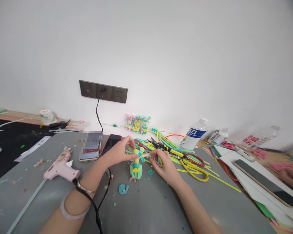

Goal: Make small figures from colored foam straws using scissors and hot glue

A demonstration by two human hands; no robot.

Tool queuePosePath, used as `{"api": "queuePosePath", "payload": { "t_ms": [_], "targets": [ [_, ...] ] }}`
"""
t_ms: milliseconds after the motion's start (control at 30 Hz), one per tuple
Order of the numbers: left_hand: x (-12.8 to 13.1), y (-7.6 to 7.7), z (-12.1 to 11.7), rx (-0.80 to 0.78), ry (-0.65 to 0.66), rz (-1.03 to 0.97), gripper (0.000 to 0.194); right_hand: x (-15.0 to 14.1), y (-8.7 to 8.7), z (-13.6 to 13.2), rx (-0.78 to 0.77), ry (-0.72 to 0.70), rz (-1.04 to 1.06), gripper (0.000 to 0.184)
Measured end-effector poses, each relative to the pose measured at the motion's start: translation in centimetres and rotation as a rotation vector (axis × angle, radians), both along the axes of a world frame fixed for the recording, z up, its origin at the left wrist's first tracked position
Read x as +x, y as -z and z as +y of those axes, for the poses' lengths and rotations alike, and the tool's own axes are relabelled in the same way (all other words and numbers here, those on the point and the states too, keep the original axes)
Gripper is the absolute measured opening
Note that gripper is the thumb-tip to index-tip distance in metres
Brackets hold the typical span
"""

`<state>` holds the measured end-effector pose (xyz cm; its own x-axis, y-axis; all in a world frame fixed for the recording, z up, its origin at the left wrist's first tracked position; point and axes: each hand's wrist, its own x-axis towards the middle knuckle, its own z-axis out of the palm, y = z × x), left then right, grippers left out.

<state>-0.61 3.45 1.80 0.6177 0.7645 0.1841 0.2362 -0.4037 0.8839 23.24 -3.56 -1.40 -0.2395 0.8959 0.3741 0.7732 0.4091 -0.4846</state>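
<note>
A small green and yellow figure (136, 171), apparently made of fuzzy craft stems, stands upright on the grey table. My left hand (120, 151) pinches it near its top, thumb at the neck and index finger arched behind the head. From the right, my right hand (164, 165) comes close with its fingers closed on a thin whitish strip (143, 156), whose far end meets the figure's neck. Exactly how the strip touches the figure is too small to tell. A blue coil (123, 189) lies in front of the figure.
A pink glue gun (63, 169) and a phone (90, 146) lie left. Green and yellow stems, pliers (158, 144) and yellow-handled scissors (197, 174) are behind and right. Three similar figures (137, 124) stand by the wall. A bottle (194, 133) and another person's hand (291, 180) are right.
</note>
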Motion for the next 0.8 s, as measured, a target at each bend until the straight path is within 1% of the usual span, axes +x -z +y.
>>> {"api": "queuePosePath", "payload": {
  "t_ms": [100, 167, 233, 300, 367, 500, 633, 800],
  "targets": [
    [0.0, 0.0, 0.2, 0.039, -0.025, -0.064, 0.031, 0.2, 0.4, 0.6, 0.041, 0.109, -0.082, 0.014],
    [0.0, 0.5, 0.6, 0.050, -0.040, -0.108, 0.033, 0.4, 0.5, 0.9, 0.069, 0.147, -0.104, 0.016],
    [0.0, 1.3, 1.2, 0.018, -0.036, -0.159, 0.037, 0.7, 0.4, 1.0, 0.092, 0.155, -0.094, 0.017],
    [0.0, 2.0, 1.7, -0.010, -0.075, -0.198, 0.039, 1.1, 0.0, 1.0, 0.116, 0.161, -0.046, 0.016],
    [0.0, 2.4, 2.0, -0.071, -0.084, -0.229, 0.044, 1.5, -0.4, 1.0, 0.134, 0.187, 0.053, 0.016],
    [0.2, 2.5, 2.1, -0.156, -0.061, -0.268, 0.054, 2.0, -0.6, 1.5, 0.080, 0.251, 0.268, 0.019],
    [0.3, 2.2, 1.9, -0.179, -0.049, -0.208, 0.054, 1.5, -0.7, 3.0, -0.003, 0.202, 0.266, 0.018],
    [0.1, 2.0, 1.7, -0.229, 0.029, -0.118, 0.037, -0.2, -0.4, 4.8, -0.113, 0.063, 0.190, 0.015]
  ]
}}
